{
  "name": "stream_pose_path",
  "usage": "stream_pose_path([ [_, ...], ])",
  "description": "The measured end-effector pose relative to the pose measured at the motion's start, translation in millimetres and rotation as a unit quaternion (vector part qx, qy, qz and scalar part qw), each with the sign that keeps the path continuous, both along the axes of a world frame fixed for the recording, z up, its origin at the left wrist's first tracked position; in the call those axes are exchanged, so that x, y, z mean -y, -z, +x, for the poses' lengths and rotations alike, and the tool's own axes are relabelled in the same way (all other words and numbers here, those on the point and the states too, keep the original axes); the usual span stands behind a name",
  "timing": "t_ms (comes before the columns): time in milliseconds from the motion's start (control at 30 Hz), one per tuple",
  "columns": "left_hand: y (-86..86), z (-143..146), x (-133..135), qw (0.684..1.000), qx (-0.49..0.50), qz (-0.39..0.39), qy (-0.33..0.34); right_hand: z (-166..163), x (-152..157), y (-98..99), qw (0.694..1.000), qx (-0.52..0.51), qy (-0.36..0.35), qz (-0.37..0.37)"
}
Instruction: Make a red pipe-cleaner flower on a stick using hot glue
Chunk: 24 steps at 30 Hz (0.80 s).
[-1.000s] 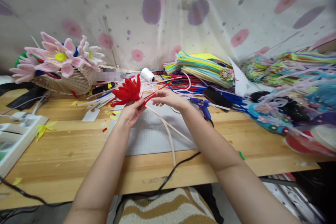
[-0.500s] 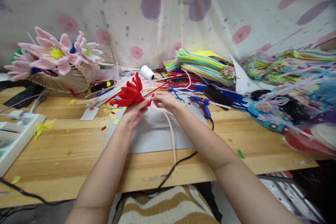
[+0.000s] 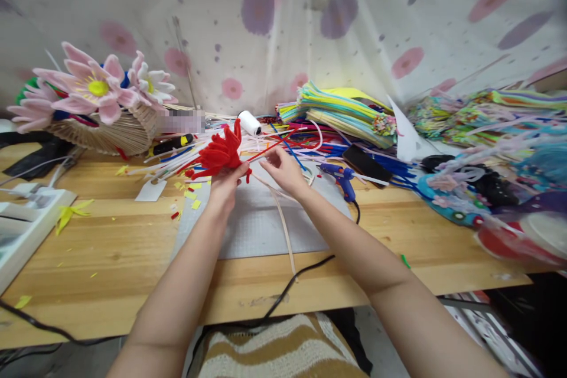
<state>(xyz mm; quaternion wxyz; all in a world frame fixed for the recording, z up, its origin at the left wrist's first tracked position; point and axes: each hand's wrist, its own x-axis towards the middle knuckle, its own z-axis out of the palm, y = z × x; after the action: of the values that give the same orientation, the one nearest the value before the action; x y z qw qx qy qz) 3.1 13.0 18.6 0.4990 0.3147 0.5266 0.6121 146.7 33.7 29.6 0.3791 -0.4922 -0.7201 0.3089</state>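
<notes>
A red fuzzy flower [image 3: 220, 153], seemingly made of pipe cleaners, is tilted toward the upper left above the work mat. My left hand [image 3: 227, 184] grips it by its base, thumb on top. A short red end [image 3: 248, 175] sticks out beside that thumb. Pale cream stems [image 3: 282, 221] trail from the base, one bending down to the table's front edge. Just right of the base is my right hand [image 3: 282, 170], its fingers loosely curved and apart from the flower; I see nothing in them. The grey mat [image 3: 257, 230] lies beneath both hands.
A blue glue gun [image 3: 340, 177] with a black cord lies to the right, by a dark phone [image 3: 367, 163]. Pipe cleaner bundles [image 3: 345, 109] line the back, near a white spool [image 3: 249, 123]. Pink flowers [image 3: 97, 88] and a power strip [image 3: 31, 230] are left.
My right hand has let go of the red end at the flower's base and moved slightly right, fingers loosening. The flower has turned a little in my left hand.
</notes>
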Motion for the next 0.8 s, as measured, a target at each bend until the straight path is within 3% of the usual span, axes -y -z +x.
stream_pose_path([
  [33,-1.7,1.4,-0.7,1.000,0.012,-0.008,-0.010,0.4,5.3,0.0,0.992,0.060,-0.008,0.114],
  [100,-5.2,5.0,-1.8,0.999,0.049,-0.014,-0.020,-0.5,14.2,2.3,0.940,0.187,-0.080,0.275],
  [200,-8.9,11.2,-2.8,0.994,0.109,0.002,-0.011,-3.9,18.5,10.7,0.860,0.315,-0.140,0.376],
  [267,-10.0,14.1,-3.1,0.993,0.121,0.000,-0.011,-5.0,16.3,16.3,0.841,0.343,-0.128,0.398],
  [600,-6.1,23.7,-2.2,0.992,0.117,-0.013,-0.041,0.6,14.6,17.7,0.841,0.318,-0.133,0.417],
  [800,1.8,25.9,-3.5,0.993,0.078,0.011,-0.090,7.1,12.7,18.5,0.873,0.228,-0.127,0.413],
])
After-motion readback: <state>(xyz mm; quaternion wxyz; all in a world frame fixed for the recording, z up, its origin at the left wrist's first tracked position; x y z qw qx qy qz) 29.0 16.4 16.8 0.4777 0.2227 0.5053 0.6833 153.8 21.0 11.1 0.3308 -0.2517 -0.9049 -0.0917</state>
